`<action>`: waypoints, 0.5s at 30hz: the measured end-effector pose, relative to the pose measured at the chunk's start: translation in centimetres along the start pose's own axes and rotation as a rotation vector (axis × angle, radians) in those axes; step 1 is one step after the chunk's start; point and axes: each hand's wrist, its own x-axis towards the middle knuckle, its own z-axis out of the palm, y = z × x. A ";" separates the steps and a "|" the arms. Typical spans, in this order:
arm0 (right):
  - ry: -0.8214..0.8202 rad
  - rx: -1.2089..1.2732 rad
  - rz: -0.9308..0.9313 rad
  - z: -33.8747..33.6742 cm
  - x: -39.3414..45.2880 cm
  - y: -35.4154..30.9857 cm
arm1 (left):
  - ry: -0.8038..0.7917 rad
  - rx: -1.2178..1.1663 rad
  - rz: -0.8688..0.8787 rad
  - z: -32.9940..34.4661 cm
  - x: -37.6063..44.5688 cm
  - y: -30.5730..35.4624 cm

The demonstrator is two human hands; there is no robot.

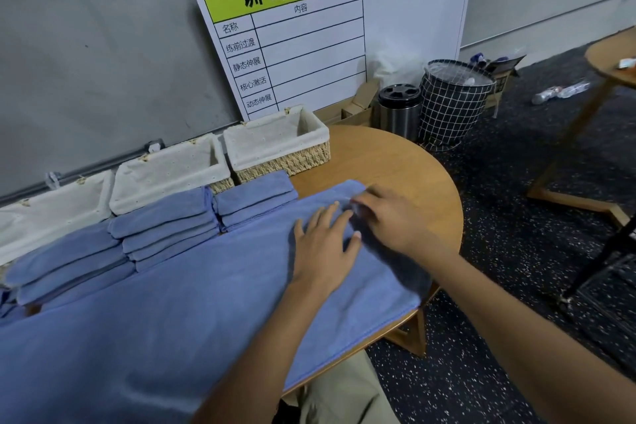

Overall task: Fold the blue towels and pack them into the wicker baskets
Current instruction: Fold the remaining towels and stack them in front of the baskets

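A large blue towel [179, 303] lies spread across the round wooden table [402, 162]. My left hand [323, 244] lies flat on its right part, fingers straight. My right hand [385, 213], blurred, touches the towel near its far right corner; its grip is unclear. Behind the towel sit three stacks of folded blue towels: left [69, 262], middle [165, 224] and right [254, 200]. Along the wall stand three wicker baskets with white liners: left [44, 213], middle [165, 172] and right [278, 144], with nothing visible inside them.
A white planning board [327, 27] leans on the grey wall. On the speckled floor beside the table stand a steel bin [399, 110], a checked fabric hamper [454, 103] and cardboard boxes [358, 107]. A second wooden table [612, 58] stands at the right.
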 end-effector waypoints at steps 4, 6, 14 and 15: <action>-0.011 -0.192 -0.017 1.4 -1.3 -0.6 | 0.051 -0.004 -0.090 -0.6 -1.9 -4.3; -0.086 -0.181 0.010 1.2 -1.0 -1.0 | -0.030 -0.014 -0.082 -0.6 -2.6 -5.8; -0.086 -0.132 0.278 -2.7 -1.4 -0.3 | -0.046 -0.049 -0.063 -0.5 -2.8 -5.5; -0.123 -0.116 0.283 -3.2 -1.6 -0.1 | -0.050 -0.043 -0.067 -0.4 -2.7 -5.4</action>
